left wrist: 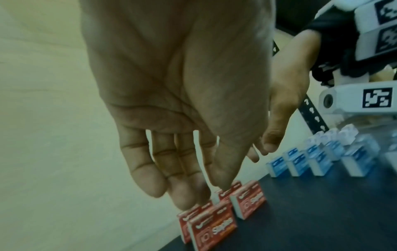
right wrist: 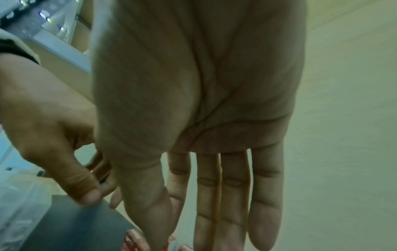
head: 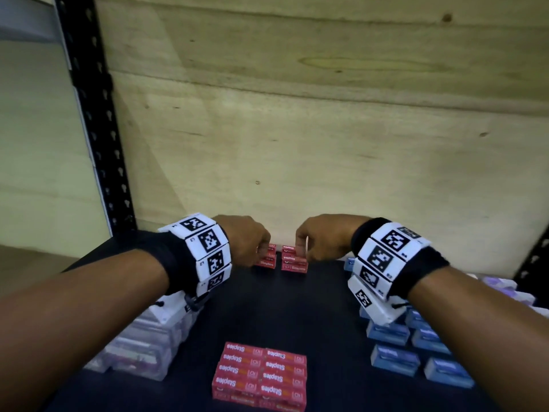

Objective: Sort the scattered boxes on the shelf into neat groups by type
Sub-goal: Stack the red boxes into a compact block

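The left hand's fingers [left wrist: 189,190] hang straight and loose, tips touching the top of the red staples boxes [left wrist: 214,225] at the back of the shelf [head: 297,307]; only the left wrist view shows this, and that four of these boxes stand on edge in two pairs. From the head view the left hand [head: 243,242] and right hand [head: 320,240] look curled over the same boxes [head: 294,260], knuckles hiding the contact. The right wrist view shows the right hand's fingers [right wrist: 234,195] extended and relaxed, red box tops barely showing at the bottom edge, so whether they touch is unclear. Nearer, a flat block of red boxes [head: 261,373] lies in the middle, blue boxes [head: 416,346] in rows to the right, clear plastic packs [head: 139,346] to the left, partly hidden by the forearms
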### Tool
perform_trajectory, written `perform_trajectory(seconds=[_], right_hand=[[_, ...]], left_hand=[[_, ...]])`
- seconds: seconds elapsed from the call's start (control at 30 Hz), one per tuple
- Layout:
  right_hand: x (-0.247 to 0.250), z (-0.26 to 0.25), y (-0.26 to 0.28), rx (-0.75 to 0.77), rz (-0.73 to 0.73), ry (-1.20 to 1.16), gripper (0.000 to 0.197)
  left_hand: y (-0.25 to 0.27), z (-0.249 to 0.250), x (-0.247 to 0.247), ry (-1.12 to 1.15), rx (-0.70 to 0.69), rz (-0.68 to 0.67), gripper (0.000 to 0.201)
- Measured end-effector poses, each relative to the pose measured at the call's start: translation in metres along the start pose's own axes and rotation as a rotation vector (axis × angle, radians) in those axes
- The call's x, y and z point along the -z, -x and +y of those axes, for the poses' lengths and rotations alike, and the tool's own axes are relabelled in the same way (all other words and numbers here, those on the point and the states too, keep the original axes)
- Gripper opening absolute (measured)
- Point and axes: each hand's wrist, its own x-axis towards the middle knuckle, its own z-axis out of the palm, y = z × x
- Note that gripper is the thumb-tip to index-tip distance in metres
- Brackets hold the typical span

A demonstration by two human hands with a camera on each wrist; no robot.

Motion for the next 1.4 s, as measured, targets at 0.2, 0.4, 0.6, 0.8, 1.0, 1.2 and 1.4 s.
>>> perform_trajectory(seconds=[0.2, 0.4, 0.6, 0.8, 1.0, 1.2, 1.4], right_hand=[[-0.008, 0.009, -0.034, -0.062, -0.043, 0.089, 0.027], [-0.011, 0.011, -0.051, -0.075, -0.097, 0.141, 0.031], [-0.01, 0.01, -0.057, -0.068, -0.104, 0.145, 0.028], [-0.009, 0.008, -0.052, -0.06, -0.132, 0.16, 0.027], [-0.016, 0.003, -0.032, -0.037, -0.171, 0.145, 0.025], [-0.034, -0.006, 0.001, 0.02, -0.214, 0.035, 0.022], [-0.041, -0.02, 0.035, 0.06, -0.262, 0.038, 0.022]], left_hand=[[-0.035, -0.01, -0.002, -0.088, 0.054, 0.02, 0.027], [-0.056, -0.021, -0.008, -0.062, 0.041, -0.039, 0.028], [-0.067, -0.019, -0.008, -0.074, 0.025, -0.093, 0.025], [-0.065, -0.013, -0.005, -0.149, 0.008, -0.122, 0.025], [-0.044, -0.011, -0.001, -0.079, -0.065, -0.176, 0.005], [-0.002, -0.005, -0.004, -0.06, -0.096, -0.291, 0.017], [0.037, -0.003, -0.021, -0.017, -0.114, -0.306, 0.017]])
